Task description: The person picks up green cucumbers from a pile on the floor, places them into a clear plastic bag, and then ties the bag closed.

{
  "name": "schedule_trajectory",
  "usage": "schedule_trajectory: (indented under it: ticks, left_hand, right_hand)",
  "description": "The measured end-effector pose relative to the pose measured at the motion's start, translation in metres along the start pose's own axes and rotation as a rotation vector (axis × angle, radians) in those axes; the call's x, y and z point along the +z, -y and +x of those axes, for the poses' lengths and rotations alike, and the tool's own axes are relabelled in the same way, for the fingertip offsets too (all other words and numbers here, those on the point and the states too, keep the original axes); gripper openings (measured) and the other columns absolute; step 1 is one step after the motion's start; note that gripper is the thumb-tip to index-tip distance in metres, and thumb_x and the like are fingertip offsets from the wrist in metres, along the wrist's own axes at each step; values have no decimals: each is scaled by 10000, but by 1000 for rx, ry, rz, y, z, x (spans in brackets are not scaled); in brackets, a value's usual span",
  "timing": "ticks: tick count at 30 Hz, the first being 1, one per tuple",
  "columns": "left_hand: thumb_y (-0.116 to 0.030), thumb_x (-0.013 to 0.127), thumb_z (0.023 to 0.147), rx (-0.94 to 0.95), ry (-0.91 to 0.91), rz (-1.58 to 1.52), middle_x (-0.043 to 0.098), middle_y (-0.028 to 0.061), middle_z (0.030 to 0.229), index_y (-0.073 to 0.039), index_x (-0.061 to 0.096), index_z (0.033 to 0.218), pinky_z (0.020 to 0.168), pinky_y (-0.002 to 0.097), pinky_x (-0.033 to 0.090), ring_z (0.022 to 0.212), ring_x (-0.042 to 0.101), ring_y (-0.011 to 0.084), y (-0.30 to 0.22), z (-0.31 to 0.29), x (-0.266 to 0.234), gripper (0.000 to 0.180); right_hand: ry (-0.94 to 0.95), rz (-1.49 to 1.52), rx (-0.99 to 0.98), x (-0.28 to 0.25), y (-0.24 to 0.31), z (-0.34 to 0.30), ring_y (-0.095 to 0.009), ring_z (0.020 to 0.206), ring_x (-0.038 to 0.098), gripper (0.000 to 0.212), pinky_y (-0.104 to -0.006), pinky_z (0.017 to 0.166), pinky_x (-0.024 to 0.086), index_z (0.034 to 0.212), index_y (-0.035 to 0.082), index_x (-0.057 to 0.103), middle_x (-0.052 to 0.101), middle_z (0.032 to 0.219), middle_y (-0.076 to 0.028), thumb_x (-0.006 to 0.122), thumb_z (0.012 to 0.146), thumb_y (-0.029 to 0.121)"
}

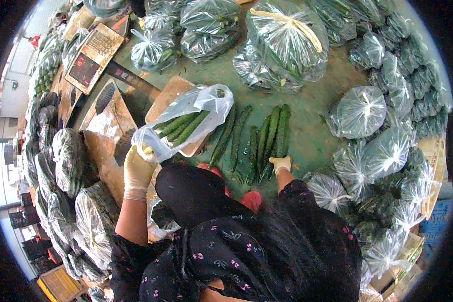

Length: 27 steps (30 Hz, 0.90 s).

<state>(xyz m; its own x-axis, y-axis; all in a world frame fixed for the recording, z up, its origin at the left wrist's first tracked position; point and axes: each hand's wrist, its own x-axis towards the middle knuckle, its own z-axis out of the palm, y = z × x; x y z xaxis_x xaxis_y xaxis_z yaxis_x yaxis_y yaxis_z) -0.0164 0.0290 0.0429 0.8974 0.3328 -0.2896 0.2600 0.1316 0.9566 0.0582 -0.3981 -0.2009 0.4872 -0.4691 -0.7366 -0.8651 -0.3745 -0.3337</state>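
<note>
My left hand, in a pale glove, is closed on the mouth of a clear plastic bag. Several green cucumbers lie inside the bag, which rests on the brown pan of a scale. To the right, a row of loose cucumbers lies on the green table. My right hand, gloved too, is closed at the near end of the rightmost cucumber; its fingertips are partly hidden. Two more loose cucumbers lie between that row and the bag.
The scale's display stands at the far left, lit in red. Tied bags of cucumbers sit at the back, and more bags are piled along the right. Filled bags line the left side, next to a worn brown board.
</note>
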Motion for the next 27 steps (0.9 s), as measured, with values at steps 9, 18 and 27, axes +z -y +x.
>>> schedule_trajectory:
  ticks: [9,18,27]
  left_hand:
    - [-360,426,891,-147,-54,-396,558,88,960,-66,502,1076,751,347,419,896,525,219,-2,6,14,355]
    - [-271,373,929,17,116,-247,558,51,1059,-70,502,1079,938,329,359,1013,503,178,21,11,0,282]
    - [-259,423,898,55,220,-178,565,-6,1093,-138,526,1105,957,296,337,1051,496,125,12,12,7,261]
  right_hand:
    - [3,-187,-142,-17,-36,41,-343,1129,496,749,-341,912,422,1225,-69,449,517,1202,-239,666,589,263]
    - [366,251,-378,-77,-51,-8,-183,769,617,399,-315,726,485,930,-24,594,654,842,-98,745,588,117]
    - [1099,735,-680,-116,119,-156,-225,883,609,505,-347,787,494,1168,-25,513,589,1093,-116,681,706,91]
